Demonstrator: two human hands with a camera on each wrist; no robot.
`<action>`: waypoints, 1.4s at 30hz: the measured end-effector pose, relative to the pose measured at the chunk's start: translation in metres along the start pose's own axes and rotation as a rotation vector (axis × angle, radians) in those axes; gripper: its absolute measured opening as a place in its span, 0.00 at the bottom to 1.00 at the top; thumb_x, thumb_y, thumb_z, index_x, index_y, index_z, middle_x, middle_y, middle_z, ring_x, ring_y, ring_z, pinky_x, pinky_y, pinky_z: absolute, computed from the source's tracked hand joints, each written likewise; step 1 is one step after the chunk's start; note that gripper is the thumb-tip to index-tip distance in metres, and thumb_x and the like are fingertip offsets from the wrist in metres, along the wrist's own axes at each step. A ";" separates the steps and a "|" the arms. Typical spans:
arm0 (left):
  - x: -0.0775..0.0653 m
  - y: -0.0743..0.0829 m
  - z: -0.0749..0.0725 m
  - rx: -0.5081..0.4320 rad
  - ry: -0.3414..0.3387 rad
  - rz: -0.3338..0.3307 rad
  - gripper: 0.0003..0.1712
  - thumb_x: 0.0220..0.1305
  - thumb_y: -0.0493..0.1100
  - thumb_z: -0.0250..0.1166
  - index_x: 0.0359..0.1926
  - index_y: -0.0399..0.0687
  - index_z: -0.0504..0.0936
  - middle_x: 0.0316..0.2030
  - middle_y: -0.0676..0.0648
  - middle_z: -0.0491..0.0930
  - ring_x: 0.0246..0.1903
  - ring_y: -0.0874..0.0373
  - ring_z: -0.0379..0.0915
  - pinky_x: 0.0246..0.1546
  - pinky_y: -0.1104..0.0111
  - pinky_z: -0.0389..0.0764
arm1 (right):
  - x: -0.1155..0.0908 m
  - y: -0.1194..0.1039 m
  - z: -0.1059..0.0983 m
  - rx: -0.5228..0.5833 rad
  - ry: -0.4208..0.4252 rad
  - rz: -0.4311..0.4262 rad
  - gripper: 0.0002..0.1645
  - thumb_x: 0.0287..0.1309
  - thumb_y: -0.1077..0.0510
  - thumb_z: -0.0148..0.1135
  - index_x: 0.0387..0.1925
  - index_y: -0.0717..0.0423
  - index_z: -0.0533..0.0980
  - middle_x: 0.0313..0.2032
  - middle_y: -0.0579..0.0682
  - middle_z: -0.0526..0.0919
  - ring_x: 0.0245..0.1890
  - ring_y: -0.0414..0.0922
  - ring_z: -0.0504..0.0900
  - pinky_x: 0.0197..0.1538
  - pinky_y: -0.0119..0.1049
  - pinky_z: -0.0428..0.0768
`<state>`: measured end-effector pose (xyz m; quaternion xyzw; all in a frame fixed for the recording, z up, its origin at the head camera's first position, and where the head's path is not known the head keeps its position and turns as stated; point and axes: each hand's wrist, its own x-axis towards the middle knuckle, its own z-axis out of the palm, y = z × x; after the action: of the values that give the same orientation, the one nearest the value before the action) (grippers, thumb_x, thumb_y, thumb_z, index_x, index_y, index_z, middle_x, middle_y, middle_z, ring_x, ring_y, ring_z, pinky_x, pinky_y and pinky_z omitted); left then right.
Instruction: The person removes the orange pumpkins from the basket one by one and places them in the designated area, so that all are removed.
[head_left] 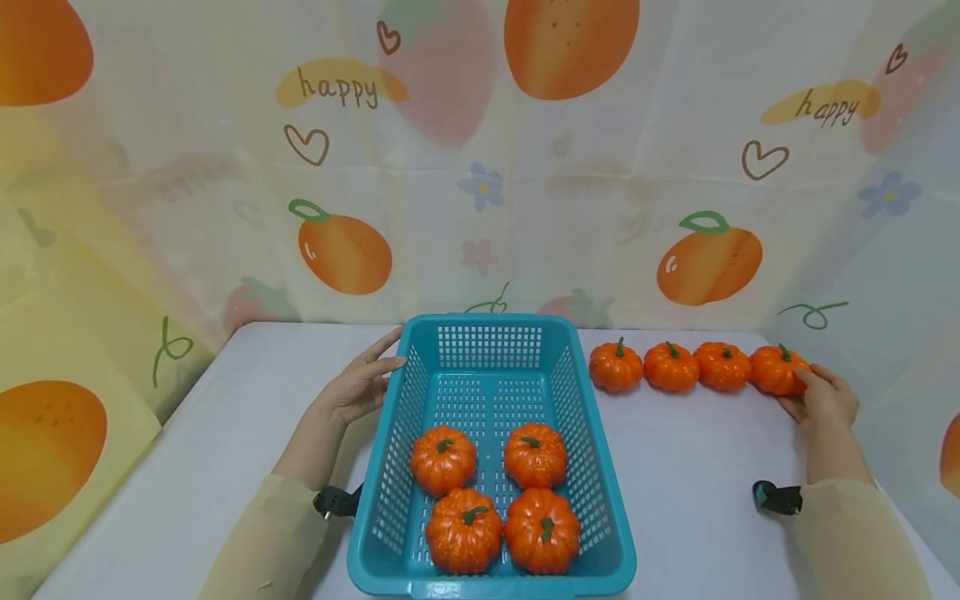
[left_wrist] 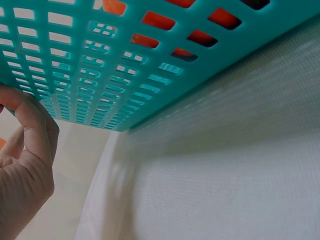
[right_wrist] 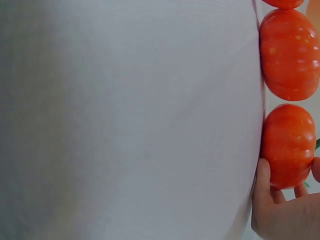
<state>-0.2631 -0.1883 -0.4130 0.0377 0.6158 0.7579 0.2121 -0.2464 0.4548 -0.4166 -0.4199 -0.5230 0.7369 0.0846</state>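
one right hand [head_left: 828,402], its thumb and fingers bent, grips the rightmost pumpkin [head_left: 775,372] in a row of four, holding it by its right side. the right wrist view shows digits on either side of the glossy, ribbed orange body, spread about as wide as the pumpkin, with other fingers partly hidden behind it. in that view a narrow gap parts it from its neighbour; whether its base touches the table cannot be told.

the left hand [head_left: 360,388] touches the left rim of a teal plastic basket [head_left: 491,586], thumb and forefinger well apart. from the left wrist the fingers look bent against the slotted outer wall, but their tips are hidden, so whether they clasp the rim cannot be told.

left of the gripped pumpkin come three row pumpkins [head_left: 722,367], green-stemmed, side by side on the white-covered table [head_left: 690,475], just right of the basket's far end. four basket pumpkins [head_left: 542,531] sit in the near half of the basket, two by two, the latticed floor showing beyond them.

farther out, each wrist bears a black strap [head_left: 339,502] below a cream sleeve [head_left: 258,542]. behind the table hangs a printed cloth [head_left: 600,267] with oranges, hearts, flowers and the word "happy".
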 end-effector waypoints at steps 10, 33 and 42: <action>0.001 -0.002 -0.002 -0.006 -0.002 0.010 0.37 0.76 0.41 0.52 0.78 0.61 0.46 0.46 0.51 0.78 0.36 0.62 0.81 0.35 0.70 0.88 | -0.002 -0.002 -0.003 -0.018 -0.041 0.011 0.40 0.65 0.51 0.60 0.74 0.28 0.56 0.68 0.24 0.59 0.38 0.30 0.72 0.22 0.29 0.83; -0.007 0.007 0.007 -0.027 -0.020 0.005 0.39 0.75 0.39 0.51 0.79 0.58 0.43 0.45 0.51 0.78 0.36 0.62 0.81 0.35 0.71 0.87 | -0.013 -0.011 -0.008 0.015 0.127 -0.013 0.14 0.64 0.51 0.60 0.45 0.27 0.69 0.42 0.26 0.64 0.43 0.34 0.65 0.24 0.27 0.83; -0.005 0.003 0.004 -0.034 -0.009 0.006 0.39 0.75 0.39 0.51 0.79 0.60 0.45 0.47 0.50 0.78 0.36 0.62 0.81 0.36 0.71 0.87 | -0.031 -0.025 0.021 0.176 0.193 -0.241 0.12 0.58 0.64 0.61 0.31 0.39 0.76 0.39 0.34 0.70 0.33 0.35 0.65 0.18 0.23 0.71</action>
<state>-0.2585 -0.1864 -0.4080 0.0395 0.6018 0.7687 0.2130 -0.2495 0.4335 -0.3773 -0.4139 -0.4925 0.7205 0.2588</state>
